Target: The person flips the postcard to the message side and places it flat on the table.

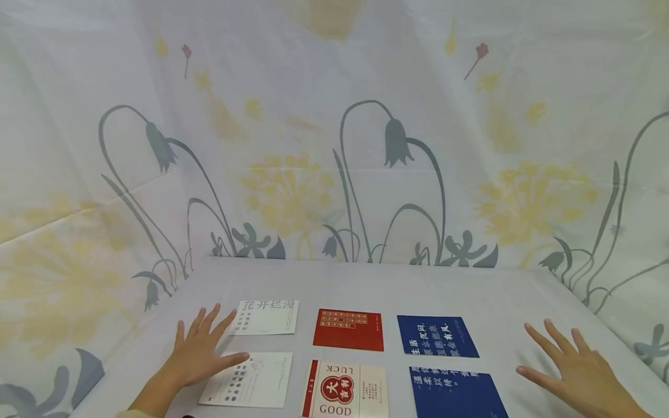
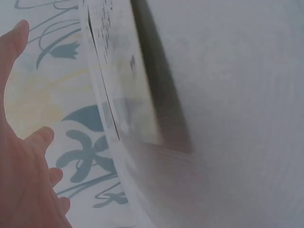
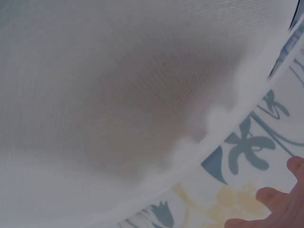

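Observation:
Postcards lie in two rows on the white tabletop. My left hand (image 1: 195,354) is spread over the left side, its fingers straight and overlapping the edges of the upper white card (image 1: 269,318) and lower white card (image 1: 261,383) in the head view. In the middle are a red card (image 1: 347,330) and a cream card (image 1: 360,389) with a red emblem and GOOD LUCK lettering. Two blue cards with white writing, the upper one (image 1: 438,337) and the lower one (image 1: 460,396), lie toward the right. Beyond them my right hand (image 1: 580,371) is spread with nothing in it.
A pale cloth (image 1: 313,75) printed with grey bell flowers and yellow blooms hangs behind the tabletop (image 1: 366,284) and along its sides. In the left wrist view, a white card (image 2: 126,71) casts a shadow on the surface.

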Demonstrator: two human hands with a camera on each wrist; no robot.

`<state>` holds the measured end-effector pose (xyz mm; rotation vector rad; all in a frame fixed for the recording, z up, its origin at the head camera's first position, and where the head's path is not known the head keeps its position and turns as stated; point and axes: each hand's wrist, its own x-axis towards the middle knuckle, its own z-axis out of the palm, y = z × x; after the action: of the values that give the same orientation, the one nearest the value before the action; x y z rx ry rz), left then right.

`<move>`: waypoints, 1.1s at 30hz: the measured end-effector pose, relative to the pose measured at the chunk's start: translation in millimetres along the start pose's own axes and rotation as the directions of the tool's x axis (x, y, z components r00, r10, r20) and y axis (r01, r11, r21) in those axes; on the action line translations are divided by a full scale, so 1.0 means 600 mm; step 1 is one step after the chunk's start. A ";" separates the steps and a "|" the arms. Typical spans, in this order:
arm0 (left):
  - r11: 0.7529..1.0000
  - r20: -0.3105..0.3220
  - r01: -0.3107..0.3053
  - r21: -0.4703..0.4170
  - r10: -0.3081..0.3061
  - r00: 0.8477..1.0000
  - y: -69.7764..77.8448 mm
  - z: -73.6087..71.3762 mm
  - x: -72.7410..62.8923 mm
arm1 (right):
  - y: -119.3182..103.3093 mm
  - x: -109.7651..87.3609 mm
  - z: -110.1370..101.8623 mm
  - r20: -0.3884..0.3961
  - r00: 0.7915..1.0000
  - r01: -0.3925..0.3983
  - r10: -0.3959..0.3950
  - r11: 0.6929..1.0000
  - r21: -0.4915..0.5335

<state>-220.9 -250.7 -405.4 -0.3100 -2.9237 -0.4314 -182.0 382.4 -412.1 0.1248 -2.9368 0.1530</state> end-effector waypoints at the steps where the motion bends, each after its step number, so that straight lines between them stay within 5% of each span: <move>1: 1.000 -0.002 -0.003 -0.004 0.003 1.000 0.002 -0.001 0.001 | -0.001 0.001 0.000 0.001 1.000 0.001 -0.001 1.000 -0.001; 25: 0.999 -0.078 -0.045 -0.008 0.045 0.996 0.047 0.009 0.031 | -0.043 0.024 0.001 0.025 1.000 -0.021 0.018 0.993 0.114; 33: 0.996 -0.117 -0.077 -0.052 0.071 0.991 0.065 0.013 0.040 | -0.052 0.023 0.004 -0.059 0.998 0.046 -0.034 0.976 0.213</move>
<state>-235.9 -207.8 -397.6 -0.3869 -2.7822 -0.5036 -192.8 350.1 -408.8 0.2080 -2.8527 0.4600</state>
